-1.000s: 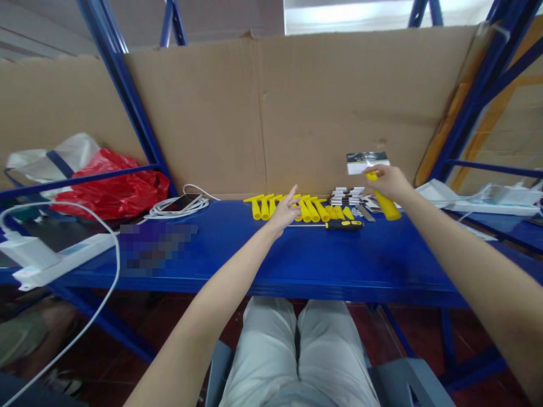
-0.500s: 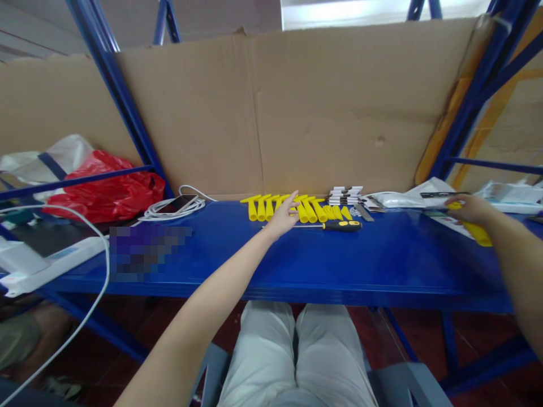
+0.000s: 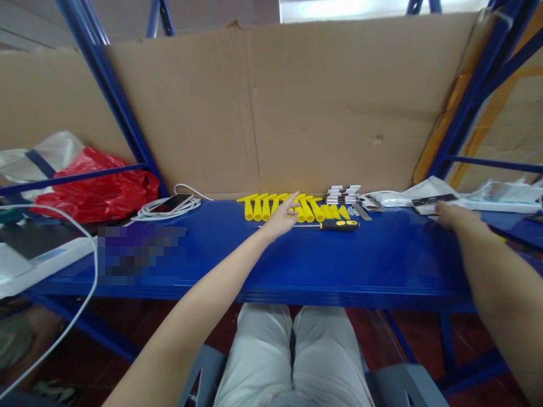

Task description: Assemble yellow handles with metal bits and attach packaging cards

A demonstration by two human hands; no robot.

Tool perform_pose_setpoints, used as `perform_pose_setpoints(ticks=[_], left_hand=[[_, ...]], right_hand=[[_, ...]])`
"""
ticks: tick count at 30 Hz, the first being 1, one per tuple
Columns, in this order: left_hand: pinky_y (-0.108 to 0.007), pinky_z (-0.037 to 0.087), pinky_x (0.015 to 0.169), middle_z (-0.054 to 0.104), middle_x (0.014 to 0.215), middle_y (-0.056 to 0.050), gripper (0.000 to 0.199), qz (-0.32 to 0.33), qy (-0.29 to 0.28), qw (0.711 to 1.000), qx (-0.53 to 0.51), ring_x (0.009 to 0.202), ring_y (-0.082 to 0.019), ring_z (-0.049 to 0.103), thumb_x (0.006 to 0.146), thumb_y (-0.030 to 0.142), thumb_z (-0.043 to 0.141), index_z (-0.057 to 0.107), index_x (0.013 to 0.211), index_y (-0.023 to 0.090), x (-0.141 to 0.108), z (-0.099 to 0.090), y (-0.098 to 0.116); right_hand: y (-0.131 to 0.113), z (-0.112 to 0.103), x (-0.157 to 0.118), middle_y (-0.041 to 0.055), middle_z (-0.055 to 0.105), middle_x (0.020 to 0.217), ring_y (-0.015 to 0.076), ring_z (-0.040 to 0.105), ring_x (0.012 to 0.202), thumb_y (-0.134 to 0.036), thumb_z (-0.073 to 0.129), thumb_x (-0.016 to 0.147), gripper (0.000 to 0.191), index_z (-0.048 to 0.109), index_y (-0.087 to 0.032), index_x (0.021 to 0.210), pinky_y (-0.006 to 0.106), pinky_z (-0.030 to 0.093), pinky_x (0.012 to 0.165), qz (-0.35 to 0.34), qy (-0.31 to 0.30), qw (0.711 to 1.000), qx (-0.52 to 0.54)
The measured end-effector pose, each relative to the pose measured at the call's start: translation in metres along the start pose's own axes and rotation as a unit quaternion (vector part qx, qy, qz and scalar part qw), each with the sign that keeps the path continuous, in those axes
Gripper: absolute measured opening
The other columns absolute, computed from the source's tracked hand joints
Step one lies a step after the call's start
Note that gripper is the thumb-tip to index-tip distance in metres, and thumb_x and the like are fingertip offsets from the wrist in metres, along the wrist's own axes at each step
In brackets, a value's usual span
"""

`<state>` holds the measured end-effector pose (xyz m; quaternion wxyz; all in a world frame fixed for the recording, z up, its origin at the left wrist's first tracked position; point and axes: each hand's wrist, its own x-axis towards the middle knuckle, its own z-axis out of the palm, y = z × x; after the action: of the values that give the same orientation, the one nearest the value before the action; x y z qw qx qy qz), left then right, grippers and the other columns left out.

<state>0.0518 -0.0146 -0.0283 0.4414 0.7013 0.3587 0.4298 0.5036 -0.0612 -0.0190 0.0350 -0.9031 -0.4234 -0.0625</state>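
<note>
My left hand (image 3: pixel 280 219) lies over the row of yellow T-shaped plastic handles (image 3: pixel 257 208), its fingers outstretched and some of the row hidden beneath it. Close by its wrist is a screwdriver (image 3: pixel 339 225) with a black-and-yellow grip. Small yellow wedges (image 3: pixel 334 212), metal strips (image 3: pixel 362 211) and a stack of white packs with dark bands (image 3: pixel 343 194) sit to the right of the row. At the table's right, my right hand (image 3: pixel 459 217) has its bent fingers on the edge of a black-and-white packet (image 3: pixel 433 202). Behind the right forearm shows a sliver of yellow.
A cardboard sheet (image 3: pixel 305 107) stands along the back of the blue table (image 3: pixel 339 265). To the left are a coiled white cable (image 3: pixel 148 211), a red plastic bag (image 3: pixel 97 183) and a white power strip (image 3: pixel 51 265). White plastic packaging (image 3: pixel 496 200) lies at the right.
The yellow piece in my right hand has left the fingers' visible area; only a bit shows behind the forearm. That hand has shifted left to the packet. My left hand stays put.
</note>
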Motion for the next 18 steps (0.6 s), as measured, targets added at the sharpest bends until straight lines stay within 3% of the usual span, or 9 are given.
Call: perform_pose_setpoints(ticks=[5,12,18], left_hand=[[-0.023,0.048,0.075,0.06,0.134,-0.015,0.084,0.002,0.001,1.0,0.011,0.091,-0.014,0.062,0.069,-0.005,0.056,0.046,0.148,0.024,0.001,0.0,-0.002],[-0.025,0.049,0.079,0.06,0.131,-0.014,0.077,0.002,-0.005,1.0,0.005,0.092,-0.014,0.061,0.069,-0.005,0.058,0.053,0.142,0.022,0.002,0.001,-0.005],[-0.029,0.05,0.084,0.061,0.131,-0.015,0.071,0.004,-0.004,0.999,0.039,0.097,-0.018,0.063,0.07,-0.003,0.057,0.056,0.138,0.019,-0.001,0.002,-0.001]], right_hand=[[0.001,0.005,-0.001,0.0316,0.061,0.122,0.0364,0.059,0.116,-0.012,0.048,0.085,0.028,0.063,-0.018,0.106,0.057,0.037,0.089,0.006,0.011,1.0,0.012],[0.006,0.017,0.003,0.0316,0.061,0.12,0.0389,0.057,0.116,-0.012,0.052,0.081,0.031,0.068,-0.019,0.106,0.062,0.036,0.086,0.04,0.04,0.997,0.06],[0.002,0.015,-0.004,0.0312,0.059,0.124,0.0376,0.054,0.121,-0.013,0.048,0.085,0.035,0.067,-0.015,0.114,0.057,0.036,0.091,0.048,0.063,0.994,0.07]])
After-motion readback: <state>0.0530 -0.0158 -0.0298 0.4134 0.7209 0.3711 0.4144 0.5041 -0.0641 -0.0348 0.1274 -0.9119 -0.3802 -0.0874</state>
